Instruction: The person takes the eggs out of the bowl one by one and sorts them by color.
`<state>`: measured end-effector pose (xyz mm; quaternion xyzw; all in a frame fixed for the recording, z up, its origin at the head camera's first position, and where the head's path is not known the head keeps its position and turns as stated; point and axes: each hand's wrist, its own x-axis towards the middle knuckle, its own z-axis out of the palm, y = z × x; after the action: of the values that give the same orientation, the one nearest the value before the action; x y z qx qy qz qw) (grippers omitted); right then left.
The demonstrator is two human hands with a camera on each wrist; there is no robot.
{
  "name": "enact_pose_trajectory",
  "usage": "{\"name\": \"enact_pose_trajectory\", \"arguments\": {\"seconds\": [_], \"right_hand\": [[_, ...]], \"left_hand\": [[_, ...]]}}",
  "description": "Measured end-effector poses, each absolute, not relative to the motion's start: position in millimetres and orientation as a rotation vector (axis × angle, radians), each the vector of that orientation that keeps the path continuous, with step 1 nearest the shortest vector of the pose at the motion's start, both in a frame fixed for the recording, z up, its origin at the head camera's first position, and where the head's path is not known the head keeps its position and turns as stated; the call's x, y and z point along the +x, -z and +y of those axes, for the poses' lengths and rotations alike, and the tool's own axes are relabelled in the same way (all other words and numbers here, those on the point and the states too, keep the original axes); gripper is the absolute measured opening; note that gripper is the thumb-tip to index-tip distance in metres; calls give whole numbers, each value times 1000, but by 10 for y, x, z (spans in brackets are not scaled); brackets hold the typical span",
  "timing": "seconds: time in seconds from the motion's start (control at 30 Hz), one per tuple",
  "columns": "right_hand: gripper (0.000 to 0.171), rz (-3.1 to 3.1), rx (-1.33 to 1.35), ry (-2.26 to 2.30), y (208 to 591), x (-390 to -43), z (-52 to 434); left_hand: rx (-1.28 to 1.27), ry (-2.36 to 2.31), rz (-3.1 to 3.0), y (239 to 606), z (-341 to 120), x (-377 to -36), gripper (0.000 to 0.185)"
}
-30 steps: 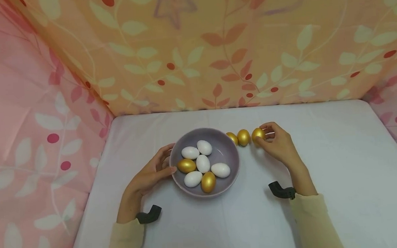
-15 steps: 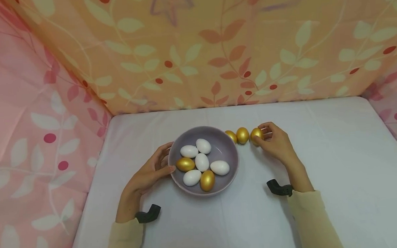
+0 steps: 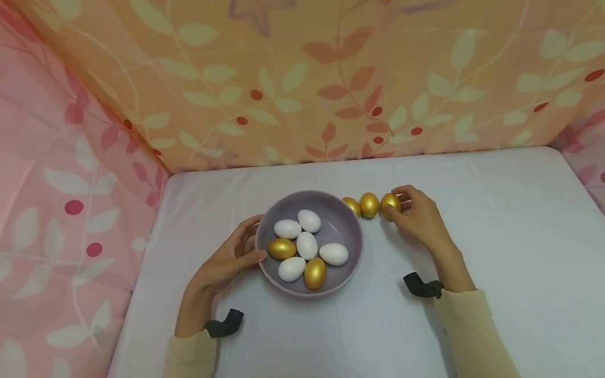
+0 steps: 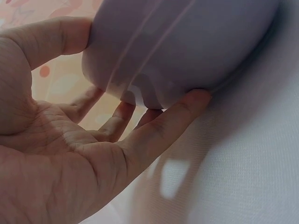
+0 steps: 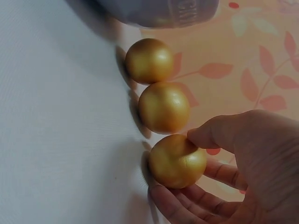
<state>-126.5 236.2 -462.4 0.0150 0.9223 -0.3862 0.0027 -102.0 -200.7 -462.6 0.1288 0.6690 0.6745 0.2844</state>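
Purple-grey bowl [image 3: 337, 221]: located directly to the right of my left hand [image 3: 225, 262], standing on the white surface [image 3: 300, 349]. The left hand grasps it, thumb at the rim, fingers bent around the outer wall.

My right hand [image 3: 422, 218] pinches the outermost gold egg [image 3: 388, 203] between thumb and fingers. Whether that egg bears fully on the surface, I cannot tell. Just to the left of this hand, in line, lie the middle gold egg [image 3: 369, 205] and, beyond it, the innermost gold egg [image 5: 149, 61], which the bowl partly hides in the head view.

Status, in my judgement: colour separation incomplete. Done: three gold eggs stand outside the bowl in one row, the outermost not yet released. Left: two gold eggs lie inside the bowl, one nearest my left thumb [image 3: 281, 249], one farther right of it and closer to me [image 3: 315, 274]. They share the bowl with five white eggs [image 3: 307, 246].
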Motion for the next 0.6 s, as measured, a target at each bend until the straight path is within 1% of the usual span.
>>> {"name": "enact_pose_trajectory", "arguments": {"seconds": [0.4, 0.6], "right_hand": [[51, 2926, 20, 1253, 4549, -1236, 2381], [51, 2969, -1, 1302, 4460, -1214, 2354]], "left_hand": [[364, -1806, 1787, 4621, -1987, -1014, 81], [357, -1808, 1791, 4631, -1999, -1013, 82]]}}
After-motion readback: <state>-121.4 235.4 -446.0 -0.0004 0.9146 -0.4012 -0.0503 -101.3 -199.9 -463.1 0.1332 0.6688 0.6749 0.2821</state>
